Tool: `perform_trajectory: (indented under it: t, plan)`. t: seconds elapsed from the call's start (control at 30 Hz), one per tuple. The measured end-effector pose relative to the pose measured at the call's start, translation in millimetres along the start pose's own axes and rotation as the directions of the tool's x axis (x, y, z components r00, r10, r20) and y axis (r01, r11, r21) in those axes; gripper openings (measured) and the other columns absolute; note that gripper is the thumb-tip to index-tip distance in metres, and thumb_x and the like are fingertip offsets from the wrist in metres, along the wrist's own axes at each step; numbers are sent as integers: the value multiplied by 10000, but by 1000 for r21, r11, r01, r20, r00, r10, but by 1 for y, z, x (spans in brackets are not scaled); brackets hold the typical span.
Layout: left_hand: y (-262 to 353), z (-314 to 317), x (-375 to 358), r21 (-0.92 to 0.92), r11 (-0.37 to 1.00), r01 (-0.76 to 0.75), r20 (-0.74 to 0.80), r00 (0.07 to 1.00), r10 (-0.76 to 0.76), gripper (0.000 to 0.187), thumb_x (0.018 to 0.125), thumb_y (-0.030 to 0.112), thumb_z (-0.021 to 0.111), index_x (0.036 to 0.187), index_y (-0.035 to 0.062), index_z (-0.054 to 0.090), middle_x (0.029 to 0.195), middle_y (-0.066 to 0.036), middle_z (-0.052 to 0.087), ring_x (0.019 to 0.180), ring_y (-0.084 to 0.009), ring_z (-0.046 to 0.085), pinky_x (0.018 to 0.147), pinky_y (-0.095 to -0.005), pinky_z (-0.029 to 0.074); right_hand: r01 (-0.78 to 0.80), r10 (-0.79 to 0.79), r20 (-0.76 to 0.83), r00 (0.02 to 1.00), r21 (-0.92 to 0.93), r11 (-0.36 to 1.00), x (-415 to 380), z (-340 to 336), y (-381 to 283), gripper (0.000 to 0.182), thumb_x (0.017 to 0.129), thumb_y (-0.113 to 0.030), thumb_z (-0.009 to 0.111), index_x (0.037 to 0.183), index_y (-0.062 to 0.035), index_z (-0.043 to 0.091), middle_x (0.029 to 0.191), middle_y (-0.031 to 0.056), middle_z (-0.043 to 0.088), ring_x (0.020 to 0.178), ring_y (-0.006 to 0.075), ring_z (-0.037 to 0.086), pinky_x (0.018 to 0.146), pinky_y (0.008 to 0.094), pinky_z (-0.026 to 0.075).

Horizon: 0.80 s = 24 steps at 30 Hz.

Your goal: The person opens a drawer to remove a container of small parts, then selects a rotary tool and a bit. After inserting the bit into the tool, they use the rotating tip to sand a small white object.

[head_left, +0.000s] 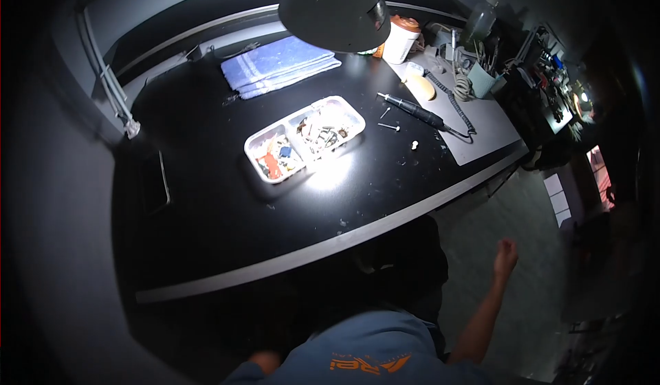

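My right hand [507,256] hangs over the floor to the right of the table's front edge, apart from everything on the table. Its fingers look curled in, and nothing shows in them. Of my left arm only a bit of bare skin appears at the bottom beside the blue shirt; the left hand is out of sight. On the black table [206,227] a white two-compartment tray [300,174] holds many small mixed pieces. A pen-shaped rotary handpiece [417,112] with a coiled cord lies to its right, near two small thin metal bits [389,128] and a small pale piece [414,145].
A dark lamp shade [333,14] overhangs the table's back. Behind the tray lie folded blue towels [275,65]. A white cup with a brown lid [401,41], a bottle [480,20] and a tool holder [485,81] stand back right. A phone-like slab [157,182] lies left.
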<state>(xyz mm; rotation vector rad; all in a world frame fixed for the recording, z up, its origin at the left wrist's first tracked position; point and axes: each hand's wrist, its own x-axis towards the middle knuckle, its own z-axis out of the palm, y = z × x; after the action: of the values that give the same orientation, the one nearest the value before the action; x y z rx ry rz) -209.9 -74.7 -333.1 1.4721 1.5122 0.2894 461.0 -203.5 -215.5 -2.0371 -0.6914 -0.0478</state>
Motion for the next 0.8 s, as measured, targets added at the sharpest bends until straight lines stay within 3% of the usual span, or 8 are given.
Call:
perform_trajectory:
  t: [0.23, 0.33, 0.43, 0.47, 0.53, 0.63, 0.67, 0.8]
  plan:
    - [31, -39, 23, -55, 994, -90, -140, 987, 82, 421, 1051, 339, 623, 1363, 60, 668, 1212, -145, 730, 1091, -290, 704, 979, -409, 538, -424, 481, 414, 773, -227, 877, -89, 21, 171, 176, 978, -167, 587, 1050, -51, 698, 815, 43, 657, 652, 155, 595, 574, 347, 489]
    - [60, -67, 27, -64, 983, -174, -230, 961, 156, 421, 1051, 339, 624, 1363, 61, 668, 1219, -146, 728, 1102, -290, 700, 988, -408, 533, -598, 729, 525, 439, -436, 673, -131, 46, 146, 233, 981, -189, 607, 1143, -59, 713, 933, 67, 710, 781, 181, 652, 669, 381, 548]
    - [104, -94, 52, -52, 959, -278, -289, 923, 252, 421, 1051, 340, 626, 1364, 61, 668, 1226, -147, 725, 1112, -290, 695, 996, -408, 528, -357, 755, 621, 211, -670, 650, -159, 67, 157, 288, 973, -225, 661, 1237, -125, 718, 1123, 61, 712, 975, 231, 654, 835, 449, 569]
    - [111, -98, 59, -45, 954, -295, -294, 917, 270, 421, 1051, 340, 626, 1364, 61, 668, 1228, -147, 725, 1116, -289, 694, 998, -408, 527, 11, 521, 826, 212, -536, 844, -172, 78, 209, 319, 930, -306, 680, 1164, -99, 742, 1119, 141, 732, 984, 304, 694, 826, 471, 579]
    - [128, -105, 76, -22, 946, -323, -297, 906, 302, 421, 1050, 340, 627, 1364, 62, 668, 1233, -148, 723, 1123, -289, 691, 1004, -408, 524, 604, 54, 993, 104, -106, 790, -192, 99, 265, 381, 853, -399, 709, 1047, -81, 784, 1108, 229, 752, 1013, 403, 733, 839, 509, 587]
    - [163, -114, 111, 24, 935, -354, -291, 892, 345, 422, 1050, 340, 629, 1364, 62, 668, 1240, -149, 721, 1133, -289, 687, 1012, -408, 519, 745, 36, 989, -143, 83, 662, -199, 125, 311, 354, 843, -400, 700, 967, -84, 801, 1011, 206, 771, 963, 399, 747, 840, 522, 590]
    - [177, -116, 126, 41, 931, -362, -276, 892, 359, 422, 1050, 340, 629, 1364, 62, 668, 1242, -149, 720, 1137, -289, 685, 1015, -407, 518, 822, 232, 938, -259, 88, 563, -206, 143, 311, 315, 827, -351, 712, 969, -83, 800, 944, 185, 779, 900, 420, 750, 835, 520, 590]
    - [219, -116, 190, 94, 922, -375, -268, 883, 386, 422, 1049, 341, 631, 1365, 63, 669, 1251, -150, 717, 1150, -288, 679, 1025, -407, 512, 710, 353, 913, -205, -109, 695, -188, 179, 287, 323, 832, -357, 715, 988, -86, 792, 968, 189, 773, 921, 414, 743, 848, 520, 585]
